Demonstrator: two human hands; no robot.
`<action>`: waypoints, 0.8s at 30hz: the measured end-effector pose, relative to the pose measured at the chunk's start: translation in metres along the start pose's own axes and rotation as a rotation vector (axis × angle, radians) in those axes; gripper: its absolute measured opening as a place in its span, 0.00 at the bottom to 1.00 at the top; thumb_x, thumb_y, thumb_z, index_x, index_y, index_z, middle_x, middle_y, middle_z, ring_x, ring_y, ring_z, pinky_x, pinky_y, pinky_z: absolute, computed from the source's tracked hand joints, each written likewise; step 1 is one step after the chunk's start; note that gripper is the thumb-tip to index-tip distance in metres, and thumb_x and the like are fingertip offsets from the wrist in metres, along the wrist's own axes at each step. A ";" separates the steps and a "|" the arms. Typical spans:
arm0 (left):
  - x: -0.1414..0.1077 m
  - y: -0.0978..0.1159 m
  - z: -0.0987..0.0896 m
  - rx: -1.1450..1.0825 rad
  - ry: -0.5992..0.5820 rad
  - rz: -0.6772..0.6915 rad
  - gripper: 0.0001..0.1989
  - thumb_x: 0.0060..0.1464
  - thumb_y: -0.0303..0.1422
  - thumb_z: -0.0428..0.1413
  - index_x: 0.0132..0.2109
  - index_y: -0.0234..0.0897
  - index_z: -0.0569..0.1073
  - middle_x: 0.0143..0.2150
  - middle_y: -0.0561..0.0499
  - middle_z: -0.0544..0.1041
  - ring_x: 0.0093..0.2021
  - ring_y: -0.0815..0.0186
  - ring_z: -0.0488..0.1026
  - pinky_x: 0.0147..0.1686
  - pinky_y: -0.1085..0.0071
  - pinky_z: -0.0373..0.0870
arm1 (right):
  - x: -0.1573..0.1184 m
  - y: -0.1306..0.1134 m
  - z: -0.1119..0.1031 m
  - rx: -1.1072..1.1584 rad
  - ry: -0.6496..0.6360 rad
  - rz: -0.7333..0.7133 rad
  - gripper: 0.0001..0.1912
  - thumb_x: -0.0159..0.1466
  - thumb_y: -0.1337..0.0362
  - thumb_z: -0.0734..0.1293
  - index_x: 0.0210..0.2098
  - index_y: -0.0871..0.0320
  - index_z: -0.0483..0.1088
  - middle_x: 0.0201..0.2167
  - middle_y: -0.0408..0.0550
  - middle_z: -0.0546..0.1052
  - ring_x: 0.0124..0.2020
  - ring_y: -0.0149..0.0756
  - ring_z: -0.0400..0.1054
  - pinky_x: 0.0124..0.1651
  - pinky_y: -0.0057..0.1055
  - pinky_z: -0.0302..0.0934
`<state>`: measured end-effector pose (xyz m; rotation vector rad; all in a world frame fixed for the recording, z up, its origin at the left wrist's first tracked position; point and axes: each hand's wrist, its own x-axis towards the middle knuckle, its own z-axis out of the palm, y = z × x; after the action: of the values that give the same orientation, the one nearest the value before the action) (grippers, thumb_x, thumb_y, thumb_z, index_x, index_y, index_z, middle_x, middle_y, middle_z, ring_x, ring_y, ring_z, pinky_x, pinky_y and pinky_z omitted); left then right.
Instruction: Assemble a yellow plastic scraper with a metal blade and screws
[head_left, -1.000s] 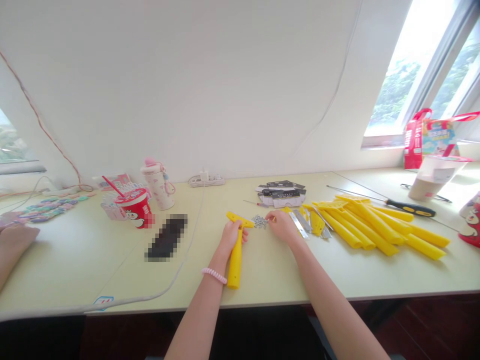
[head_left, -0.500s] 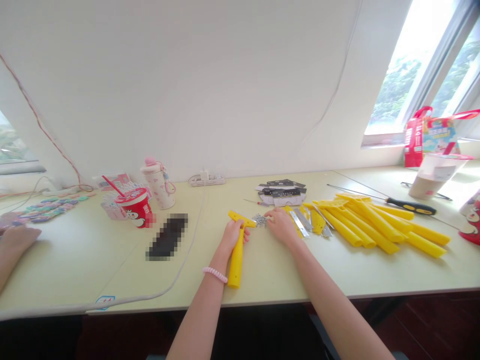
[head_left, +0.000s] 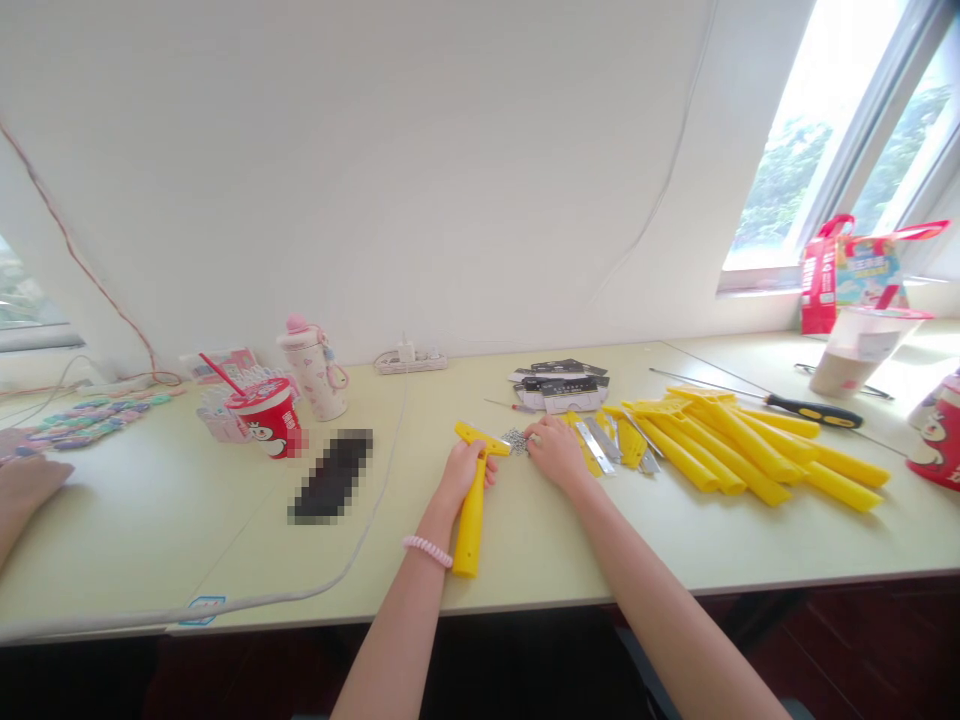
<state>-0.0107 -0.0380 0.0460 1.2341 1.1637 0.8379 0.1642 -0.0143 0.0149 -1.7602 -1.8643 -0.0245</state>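
My left grip (head_left: 459,474) is clamped round the neck of a yellow plastic T-shaped scraper handle (head_left: 469,525), its crosshead just above my fingers and its hollow-looking shaft pointing towards me. My right grip (head_left: 556,455) rests with fingertips at the edge of a small heap of silvery metal screws (head_left: 515,440); I cannot tell whether those fingers are together on one. The heap lies between the crosshead and my right fingers. Just right of that hand are flat silvery metal blades (head_left: 598,440) among thin yellow plates (head_left: 634,445), then a pile of more yellow T-shaped handles (head_left: 720,440). Behind that pile lies a long black-and-yellow screwdriver (head_left: 814,410). Black-and-white printed cards (head_left: 562,387) are stacked farther back on the pale yellow-green surface (head_left: 300,570).
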 end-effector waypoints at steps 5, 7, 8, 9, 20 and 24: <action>0.001 -0.001 0.000 -0.002 -0.007 -0.011 0.18 0.54 0.36 0.50 0.50 0.32 0.65 0.48 0.44 0.67 0.44 0.63 0.67 0.41 0.61 0.67 | 0.002 -0.002 0.002 -0.015 0.038 0.037 0.09 0.56 0.67 0.60 0.30 0.57 0.72 0.34 0.48 0.69 0.41 0.36 0.60 0.43 0.31 0.48; 0.002 -0.001 -0.001 -0.004 -0.010 -0.015 0.16 0.54 0.35 0.50 0.49 0.34 0.66 0.48 0.46 0.67 0.44 0.63 0.67 0.41 0.62 0.67 | 0.003 -0.003 0.003 -0.034 0.053 0.064 0.09 0.56 0.67 0.60 0.29 0.57 0.72 0.33 0.49 0.70 0.41 0.38 0.60 0.43 0.32 0.49; 0.002 -0.002 -0.001 -0.006 -0.012 -0.016 0.15 0.54 0.35 0.50 0.49 0.35 0.66 0.48 0.46 0.68 0.45 0.62 0.67 0.41 0.62 0.67 | 0.004 -0.003 0.003 -0.043 0.058 0.075 0.09 0.57 0.67 0.59 0.29 0.58 0.72 0.32 0.50 0.70 0.41 0.38 0.60 0.43 0.33 0.49; 0.003 -0.002 -0.001 -0.007 -0.013 -0.017 0.15 0.54 0.35 0.50 0.48 0.36 0.67 0.47 0.47 0.68 0.45 0.62 0.67 0.41 0.63 0.67 | 0.004 -0.003 0.003 -0.051 0.058 0.080 0.09 0.57 0.67 0.59 0.29 0.58 0.72 0.32 0.50 0.70 0.41 0.39 0.60 0.42 0.33 0.49; 0.009 -0.011 0.001 -0.035 0.002 0.029 0.17 0.54 0.36 0.50 0.50 0.33 0.65 0.48 0.45 0.67 0.43 0.64 0.68 0.41 0.62 0.67 | 0.007 -0.003 0.010 -0.015 0.100 0.058 0.08 0.55 0.69 0.59 0.26 0.58 0.70 0.31 0.49 0.70 0.39 0.37 0.60 0.41 0.31 0.50; 0.013 -0.014 0.002 -0.047 0.009 0.064 0.13 0.55 0.35 0.47 0.43 0.29 0.67 0.35 0.47 0.71 0.30 0.70 0.69 0.31 0.70 0.68 | 0.008 -0.004 0.009 0.059 0.139 0.065 0.09 0.55 0.68 0.59 0.26 0.58 0.70 0.30 0.48 0.70 0.37 0.36 0.61 0.40 0.31 0.51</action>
<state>-0.0074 -0.0284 0.0296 1.2352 1.1107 0.9145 0.1575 -0.0042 0.0116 -1.7324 -1.6919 -0.0647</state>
